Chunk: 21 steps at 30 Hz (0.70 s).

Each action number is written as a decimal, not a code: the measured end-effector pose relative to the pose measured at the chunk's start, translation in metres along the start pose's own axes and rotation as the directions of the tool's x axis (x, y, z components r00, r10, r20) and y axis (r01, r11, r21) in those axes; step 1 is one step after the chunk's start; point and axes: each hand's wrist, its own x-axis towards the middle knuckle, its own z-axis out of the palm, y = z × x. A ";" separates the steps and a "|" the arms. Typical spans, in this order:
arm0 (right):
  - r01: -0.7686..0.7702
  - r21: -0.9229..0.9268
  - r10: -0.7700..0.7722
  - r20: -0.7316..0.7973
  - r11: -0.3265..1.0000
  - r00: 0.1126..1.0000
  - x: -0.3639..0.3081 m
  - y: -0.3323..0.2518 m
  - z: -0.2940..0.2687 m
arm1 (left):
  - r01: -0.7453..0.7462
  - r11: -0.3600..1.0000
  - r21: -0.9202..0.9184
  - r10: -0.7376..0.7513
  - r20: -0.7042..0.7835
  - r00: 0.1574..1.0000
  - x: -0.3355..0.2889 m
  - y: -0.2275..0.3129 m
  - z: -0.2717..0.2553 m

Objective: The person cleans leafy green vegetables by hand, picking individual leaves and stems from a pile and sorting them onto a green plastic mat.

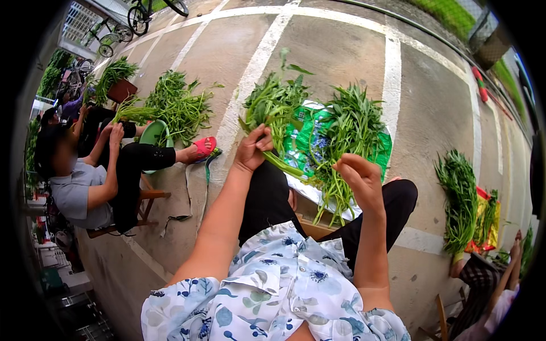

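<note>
My left hand (254, 149) is closed around stems of water spinach (270, 105), a long-stemmed leafy green. Its leaves spread up and away from my fist, while the stem ends point down to the right. My right hand (361, 177) is raised above my right knee, fingers pinched together; whatever is between them, if anything, is too small to make out. Between my legs and beyond, a pile of water spinach (355, 122) lies on a green and silver plastic sheet (384, 153), leaves pointing away and stems toward me.
To the left, a person (85, 187) on a wooden stool handles greens over a light green basin (152, 136), beside a heap of greens (179, 108). At right lie more greens (458, 199) and a red and yellow bag (488, 227) near another person. Bicycles (139, 17) stand far left.
</note>
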 end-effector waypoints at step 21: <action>-0.506 0.108 0.518 -0.193 0.855 0.833 0.001 0.088 0.007 | 0.113 0.982 0.151 -0.118 0.024 0.993 0.013 -0.040 0.022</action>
